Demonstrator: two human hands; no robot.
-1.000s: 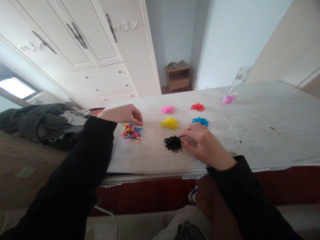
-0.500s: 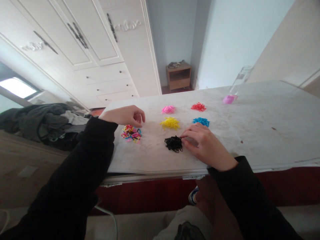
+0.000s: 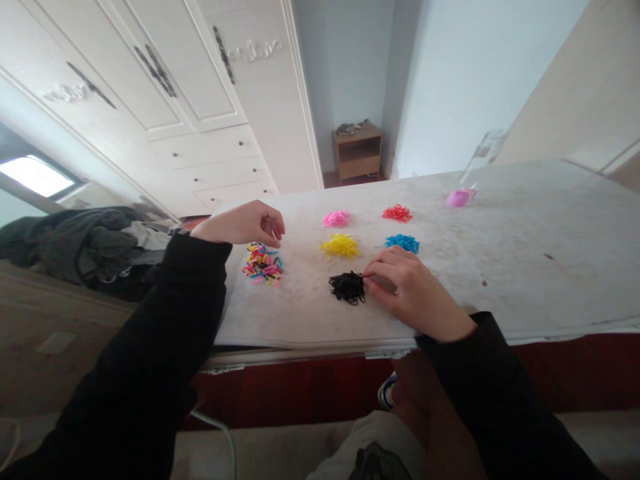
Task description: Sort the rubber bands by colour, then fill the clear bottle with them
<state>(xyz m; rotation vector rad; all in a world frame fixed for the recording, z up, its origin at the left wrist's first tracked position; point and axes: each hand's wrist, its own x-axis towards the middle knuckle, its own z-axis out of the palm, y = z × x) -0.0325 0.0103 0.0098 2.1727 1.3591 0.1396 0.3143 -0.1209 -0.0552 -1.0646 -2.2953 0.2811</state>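
My left hand (image 3: 253, 223) hovers just above and behind a mixed pile of colourful small rubber bands (image 3: 263, 267). Its fingers are loosely curled and apart, with nothing visible in them. Thumb and index finger of my right hand (image 3: 407, 287) are pinched together at the right edge of a pile of black rubber bands (image 3: 347, 288). Single-colour piles lie beyond it: yellow rubber bands (image 3: 340, 246), blue rubber bands (image 3: 403, 243), pink rubber bands (image 3: 336, 219) and red rubber bands (image 3: 397, 213). My right hand overlaps the near side of the blue pile.
The piles lie on a white table (image 3: 310, 320) with its front edge close to me. A clear glass bottle (image 3: 477, 163) with a pink bottom stands at the back right. Dark clothes (image 3: 75, 247) are heaped left of the table. White cabinets (image 3: 215, 153) stand behind.
My left hand has lifted slightly and drawn a little left, uncovering more of the mixed pile. My right hand stays at the black pile.
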